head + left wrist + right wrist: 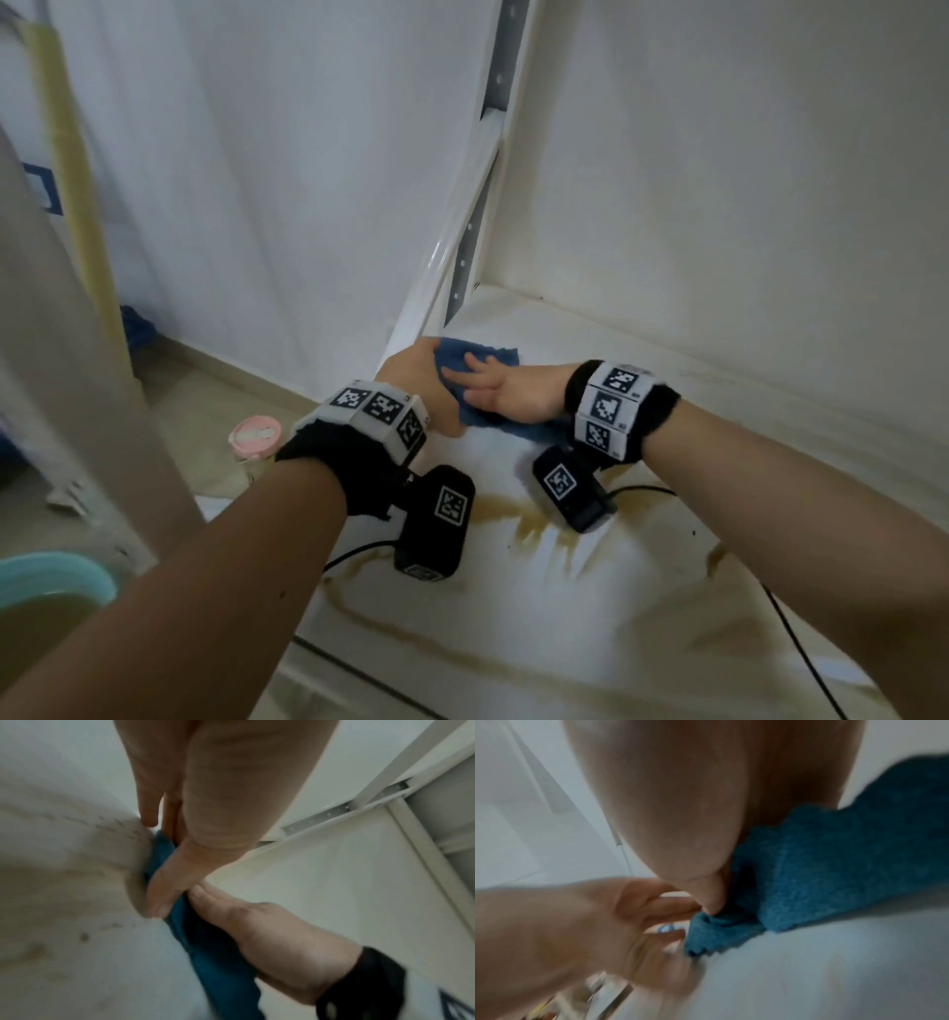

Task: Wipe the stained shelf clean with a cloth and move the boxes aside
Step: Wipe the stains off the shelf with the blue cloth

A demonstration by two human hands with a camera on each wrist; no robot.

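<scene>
A blue cloth lies bunched at the rear left of the white stained shelf, against the upright post. My left hand grips the cloth's left edge; in the left wrist view its thumb pinches the blue cloth. My right hand lies on top of the cloth with fingers spread and straight. In the right wrist view the thumb presses into the blue cloth. Brown streaks cross the shelf in front of both wrists. No boxes are in view.
The shelf's white post and perforated rail stand just behind the cloth, with the back wall to the right. A pink-lidded cup and a teal basin sit on the floor at the left. Black cables trail over the shelf.
</scene>
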